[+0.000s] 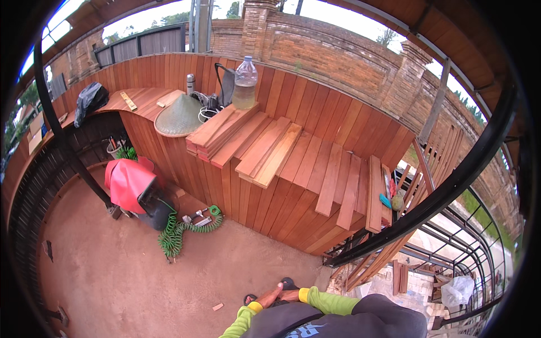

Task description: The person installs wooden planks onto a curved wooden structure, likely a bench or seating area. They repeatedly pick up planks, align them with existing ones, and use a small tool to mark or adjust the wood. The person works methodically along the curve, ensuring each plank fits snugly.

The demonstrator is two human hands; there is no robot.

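My left hand point(270, 296) and my right hand point(289, 295) meet low in front of my body, touching each other. The fingers of both are drawn in and partly hide one another. Whether anything small lies between them cannot be made out. Yellow cuffs and lime-green sleeves come down to both wrists. Below the hands, a sandalled foot point(288, 283) shows on the reddish floor point(225, 270). Ahead stands a curved counter clad in reddish wood point(248, 205). Loose planks point(270, 152) lie across its top, some stacked, several jutting past the front edge.
On the counter are a large water bottle point(245, 84), a conical hat point(178, 116) and a black bag point(91, 101). A red cover point(129, 183) drapes a dark machine beside a coiled green hose point(172, 239). A black curved metal beam point(451, 191) crosses the right side.
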